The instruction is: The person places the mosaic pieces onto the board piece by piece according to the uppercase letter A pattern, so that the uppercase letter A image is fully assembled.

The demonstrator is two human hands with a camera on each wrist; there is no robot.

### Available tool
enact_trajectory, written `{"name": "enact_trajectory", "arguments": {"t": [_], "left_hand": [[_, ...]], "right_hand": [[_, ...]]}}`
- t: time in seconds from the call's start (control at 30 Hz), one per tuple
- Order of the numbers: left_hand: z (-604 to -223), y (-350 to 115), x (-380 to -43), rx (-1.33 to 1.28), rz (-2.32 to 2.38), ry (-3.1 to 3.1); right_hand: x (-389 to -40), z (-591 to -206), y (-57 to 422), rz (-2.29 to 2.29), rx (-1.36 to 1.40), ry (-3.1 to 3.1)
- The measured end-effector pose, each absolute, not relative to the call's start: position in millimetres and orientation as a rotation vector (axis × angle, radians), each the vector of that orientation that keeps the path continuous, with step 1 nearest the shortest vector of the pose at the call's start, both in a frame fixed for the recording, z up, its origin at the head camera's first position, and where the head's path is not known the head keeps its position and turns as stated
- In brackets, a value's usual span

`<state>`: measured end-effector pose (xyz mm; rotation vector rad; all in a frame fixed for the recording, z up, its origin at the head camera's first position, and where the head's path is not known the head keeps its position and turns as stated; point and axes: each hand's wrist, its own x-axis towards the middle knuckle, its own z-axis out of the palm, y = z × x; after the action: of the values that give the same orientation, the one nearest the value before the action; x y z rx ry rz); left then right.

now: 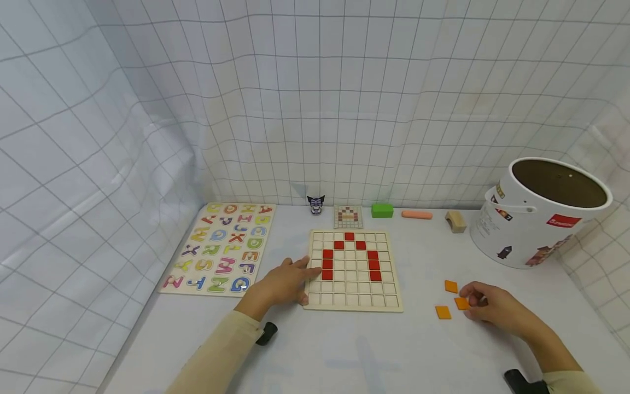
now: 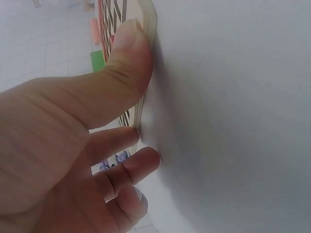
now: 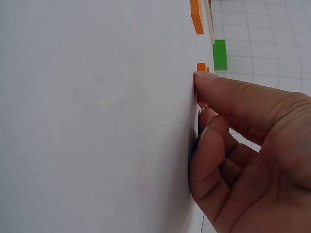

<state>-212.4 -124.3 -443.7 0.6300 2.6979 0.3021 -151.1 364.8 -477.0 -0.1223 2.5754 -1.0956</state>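
A wooden grid board (image 1: 353, 301) lies flat, with red square tiles (image 1: 349, 236) forming an arch in its cells. My left hand (image 1: 287, 282) rests at the board's left edge, fingers extended and one fingertip reaching over the rim beside the red tiles. In the left wrist view the thumb (image 2: 129, 53) lies on the board's edge. At the right, my right hand (image 1: 499, 307) pinches an orange square tile (image 1: 461, 303) at the tabletop between thumb and fingers. Two more orange tiles (image 1: 450, 286) lie just beside it.
Behind the board stand a small figurine (image 1: 316, 204), a pattern card (image 1: 348, 217), a green block (image 1: 382, 210), an orange-pink stick (image 1: 416, 215) and a wooden block (image 1: 455, 221). An alphabet board (image 1: 216, 249) lies left; a white bucket (image 1: 541, 219) stands right.
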Motion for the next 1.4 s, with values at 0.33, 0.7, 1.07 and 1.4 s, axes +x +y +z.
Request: {"name": "enact_trajectory", "arguments": {"t": [0.33, 0.7, 1.07, 1.4], "left_hand": [[-448, -125, -214, 0.64, 0.288, 2.697], [-447, -124, -216, 0.655, 0.306, 2.69], [-446, -124, -217, 0.629, 0.308, 2.693], [-444, -123, -215, 0.602, 0.321, 2.68]], "right_hand": [[-149, -472, 361, -1.001, -0.121, 2.638], [-153, -464, 371, -1.348, -0.101, 2.484], [-179, -452, 335, -1.706, -0.036, 2.324], [-217, -458, 254, -1.686, -0.035, 2.242]]}}
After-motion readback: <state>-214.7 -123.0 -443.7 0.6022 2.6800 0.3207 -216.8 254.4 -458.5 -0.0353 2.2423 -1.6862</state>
